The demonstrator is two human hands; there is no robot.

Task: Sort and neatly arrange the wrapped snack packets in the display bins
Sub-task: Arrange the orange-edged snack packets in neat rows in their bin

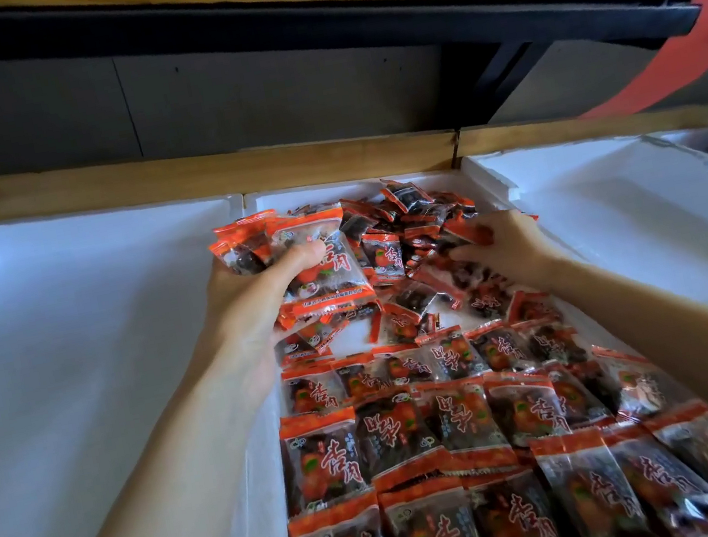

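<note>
Packets (419,436) in middle bin (485,181): near rows neat, roughly half done, loose pile (409,216) at far end left to sort. Left hand (248,296) grips a stack (318,265), right hand (509,245) curls round packets in the pile, hands apart

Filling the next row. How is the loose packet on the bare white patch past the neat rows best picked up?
Pinch the loose packet by its orange sealed end, from above on its left: it lies flat on the bin floor, and that thin seal probably lifts easier than the bulging middle.
</note>
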